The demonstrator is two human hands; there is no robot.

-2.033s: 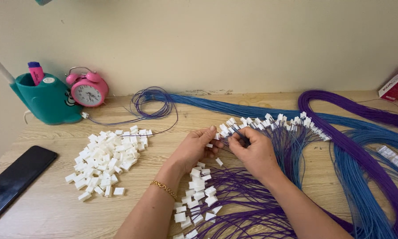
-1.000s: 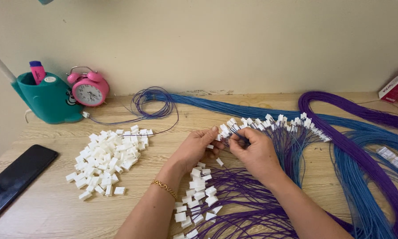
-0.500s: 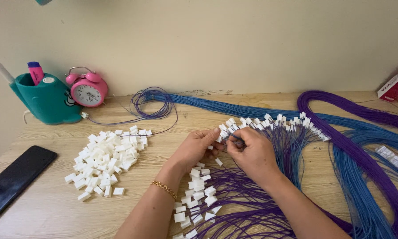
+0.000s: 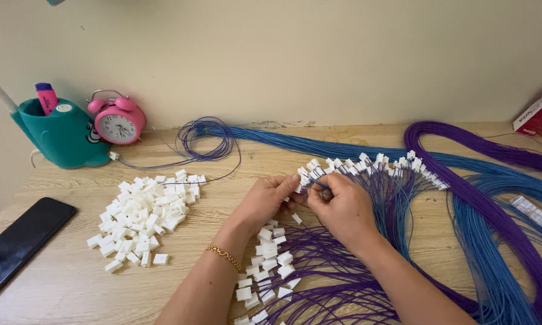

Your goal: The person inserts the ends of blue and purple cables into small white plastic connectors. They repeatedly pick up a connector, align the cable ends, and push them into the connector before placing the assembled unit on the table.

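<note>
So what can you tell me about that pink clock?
The pink alarm clock is small and round, with a white dial, dark hands, two pink bells and a thin metal handle on top. It looks like painted metal. It stands upright at the back of the wooden desk, by the wall, right beside the teal pen holder.

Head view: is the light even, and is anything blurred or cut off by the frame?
Head view: soft, even light with faint shadows under the left hand and right hand; no strong glare on the wooden table; the pile of white connectors is sharp; the black phone and red box are cut by the frame edges.
</note>
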